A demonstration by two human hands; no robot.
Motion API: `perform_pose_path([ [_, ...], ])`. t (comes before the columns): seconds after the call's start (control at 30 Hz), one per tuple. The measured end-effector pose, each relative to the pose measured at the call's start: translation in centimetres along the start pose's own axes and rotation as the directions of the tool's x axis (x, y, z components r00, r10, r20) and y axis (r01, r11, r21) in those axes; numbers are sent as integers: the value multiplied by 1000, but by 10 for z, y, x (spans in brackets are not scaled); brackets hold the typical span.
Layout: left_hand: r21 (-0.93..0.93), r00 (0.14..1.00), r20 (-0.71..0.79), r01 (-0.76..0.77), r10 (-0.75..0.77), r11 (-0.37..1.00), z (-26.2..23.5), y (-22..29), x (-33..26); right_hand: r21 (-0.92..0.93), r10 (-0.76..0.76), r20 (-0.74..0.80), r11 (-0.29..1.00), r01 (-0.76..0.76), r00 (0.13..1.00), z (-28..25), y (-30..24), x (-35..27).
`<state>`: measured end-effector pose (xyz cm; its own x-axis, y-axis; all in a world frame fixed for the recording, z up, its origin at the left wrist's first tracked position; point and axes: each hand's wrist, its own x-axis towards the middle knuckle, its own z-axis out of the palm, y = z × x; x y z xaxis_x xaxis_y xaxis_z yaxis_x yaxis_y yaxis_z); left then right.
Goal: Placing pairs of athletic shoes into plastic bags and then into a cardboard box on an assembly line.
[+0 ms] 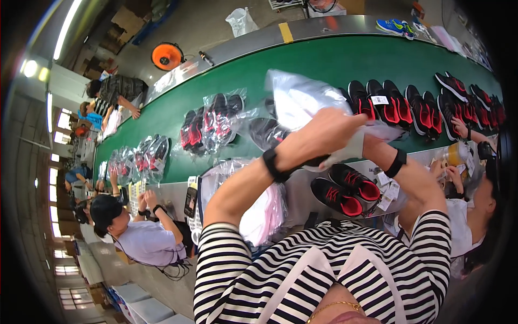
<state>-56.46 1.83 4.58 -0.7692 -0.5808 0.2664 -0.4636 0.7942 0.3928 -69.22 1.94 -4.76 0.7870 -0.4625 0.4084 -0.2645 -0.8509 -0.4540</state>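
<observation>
My left hand [332, 132] is closed and reaches across over the green belt, wrist banded in black. Clear plastic bags [307, 100], blurred by motion, bunch up at its fingers. Just beneath it is my right hand [353, 151], mostly hidden behind the left hand and whitish material; its fingers cannot be made out clearly. Below both hands, a pair of black shoes with red lining and red laces [345, 189] rests on the metal ledge. White paper tags [387, 194] lie beside that pair.
Bagged shoes [218, 119] stand on the green conveyor belt [253, 65] to the left, unbagged shoes [388, 102] to the right. A stack of plastic bags [264, 216] is near my left elbow. Co-workers [135, 221] sit on both sides. An orange fan [167, 56] stands beyond.
</observation>
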Motion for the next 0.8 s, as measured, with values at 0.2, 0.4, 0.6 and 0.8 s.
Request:
perform_pose_path([
  [0.2,-24,950,-203,239,-239,971,75,17,-92,-6,19,-53,1000,-19,998,61,-18,-8],
  [0.4,-330,777,-275,477,-566,815,-2,-24,-86,-66,160,-141,983,-170,977,101,24,106],
  [0.6,-291,780,-167,545,-603,786,-14,-43,-109,-128,322,-269,922,-365,908,144,55,147],
  [0.8,-798,481,-284,361,-829,483,-45,-130,-142,-240,224,-53,943,-230,973,182,42,179],
])
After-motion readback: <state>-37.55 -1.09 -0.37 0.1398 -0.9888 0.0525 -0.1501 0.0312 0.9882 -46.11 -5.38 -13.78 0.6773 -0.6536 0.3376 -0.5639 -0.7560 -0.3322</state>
